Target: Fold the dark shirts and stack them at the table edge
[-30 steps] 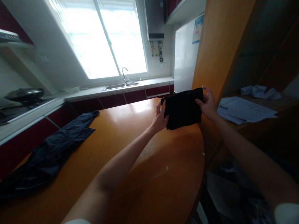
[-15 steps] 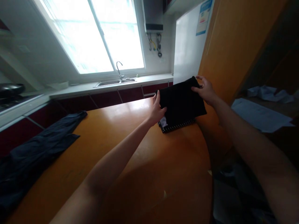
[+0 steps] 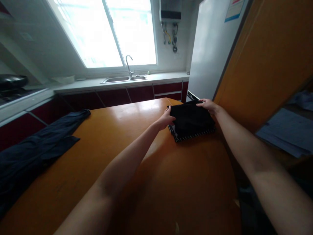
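A wooden bench (image 3: 117, 163) with a curved right edge fills most of the view, its polished top shining toward the far end. Beyond it, a bright window (image 3: 132, 36) takes up much of the back wall. A wooden cabinet (image 3: 269, 55) stands along the right, and just to its left is a white fridge (image 3: 207, 42), with part of a label (image 3: 234, 11) showing high on its door. A pale worktop (image 3: 166, 76) runs below the window, above dark red cupboards (image 3: 112, 98).

Dark blue clothing (image 3: 44, 140) lies stretched along the left side of the bench, well apart from the hands. A heater (image 3: 170, 13) hangs on the wall right of the window, pipes (image 3: 168, 34) beneath it. Papers (image 3: 288, 130) lie at the far right. A sink (image 3: 117, 79) is set into the worktop, and a dark wok (image 3: 12, 81) sits at the left.

The black cloth (image 3: 192, 119), folded, is at the far right of the bench, over a dotted item (image 3: 194, 134) whose near edge sticks out; what that is cannot be told. The left hand (image 3: 165, 119) holds the cloth's left edge, fingers closed on it, thumb on top. The right hand (image 3: 208, 106) pinches its far right corner between thumb and fingers. A slim curved tap (image 3: 128, 63) rises behind the sink.
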The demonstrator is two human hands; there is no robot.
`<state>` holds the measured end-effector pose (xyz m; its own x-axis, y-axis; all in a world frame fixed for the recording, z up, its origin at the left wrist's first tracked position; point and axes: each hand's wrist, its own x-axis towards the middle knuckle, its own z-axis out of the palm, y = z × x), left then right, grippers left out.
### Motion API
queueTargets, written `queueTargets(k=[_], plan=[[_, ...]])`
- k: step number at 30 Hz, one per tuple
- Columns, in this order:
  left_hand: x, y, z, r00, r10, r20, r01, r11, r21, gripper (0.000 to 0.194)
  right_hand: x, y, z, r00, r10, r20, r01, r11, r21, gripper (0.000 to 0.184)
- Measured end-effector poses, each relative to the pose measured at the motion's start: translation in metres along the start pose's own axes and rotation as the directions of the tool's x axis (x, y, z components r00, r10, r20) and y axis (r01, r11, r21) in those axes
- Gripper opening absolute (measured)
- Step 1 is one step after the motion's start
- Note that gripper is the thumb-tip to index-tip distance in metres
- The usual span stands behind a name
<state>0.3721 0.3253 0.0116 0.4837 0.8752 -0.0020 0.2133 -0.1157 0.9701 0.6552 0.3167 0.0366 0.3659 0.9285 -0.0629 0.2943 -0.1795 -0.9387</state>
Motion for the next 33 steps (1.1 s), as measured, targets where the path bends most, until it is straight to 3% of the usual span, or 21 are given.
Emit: queueTargets(k=[3,5,7,9,11,13,16,20,24,27,30,33], plan=[[0.004,0.001,0.000,0.993,-0.102,-0.052,0.109,0.982,0.156,0.100,0.009,0.004,0.002,0.998,-0.043,-0.042,0.033,0.977,-0.211,0.050],[0.004,0.001,0.003,0.989,-0.088,-0.121,0.126,0.925,0.357,0.095,0.011,0.007,0.008,0.994,-0.055,-0.094,0.024,0.952,-0.304,0.046],[0.001,0.001,0.008,0.979,0.024,-0.202,0.099,0.811,0.577,0.087,0.009,0.010,0.015,0.981,-0.103,-0.162,0.026,0.907,-0.419,0.043],[-0.002,0.002,0.017,0.959,0.191,-0.208,0.024,0.678,0.735,0.077,0.003,0.012,0.025,0.952,-0.238,-0.193,0.080,0.802,-0.591,0.039],[-0.005,0.002,0.029,0.944,0.313,-0.101,-0.102,0.572,0.814,0.070,-0.003,0.015,0.036,0.911,-0.402,-0.085,0.208,0.630,-0.748,0.042],[-0.004,-0.002,0.041,0.957,0.288,0.022,-0.178,0.526,0.832,0.068,-0.009,0.021,0.046,0.891,-0.442,0.106,0.338,0.489,-0.804,0.051],[0.000,-0.013,0.050,0.988,0.145,0.046,-0.119,0.553,0.825,0.073,-0.008,0.033,0.048,0.925,-0.304,0.227,0.352,0.463,-0.813,0.064],[0.004,-0.023,0.047,0.991,0.134,-0.027,-0.062,0.619,0.783,0.077,0.003,0.038,0.029,0.978,-0.176,0.114,0.195,0.559,-0.806,0.061],[0.006,-0.025,0.043,0.991,0.124,-0.044,-0.052,0.677,0.734,0.076,-0.005,0.025,0.028,0.975,-0.219,0.028,0.150,0.565,-0.812,0.054],[0.008,-0.026,0.041,0.989,0.135,-0.058,-0.063,0.747,0.661,0.068,-0.039,0.019,0.051,0.959,-0.280,0.035,0.201,0.591,-0.781,0.055],[0.008,-0.027,0.036,0.982,0.175,-0.078,-0.105,0.832,0.544,0.056,-0.097,0.024,0.084,0.970,-0.233,0.068,0.204,0.633,-0.747,0.062],[0.001,-0.023,0.026,0.965,0.238,-0.109,-0.160,0.867,0.472,0.052,-0.165,0.030,0.118,0.942,-0.321,0.098,0.274,0.567,-0.777,0.063]])
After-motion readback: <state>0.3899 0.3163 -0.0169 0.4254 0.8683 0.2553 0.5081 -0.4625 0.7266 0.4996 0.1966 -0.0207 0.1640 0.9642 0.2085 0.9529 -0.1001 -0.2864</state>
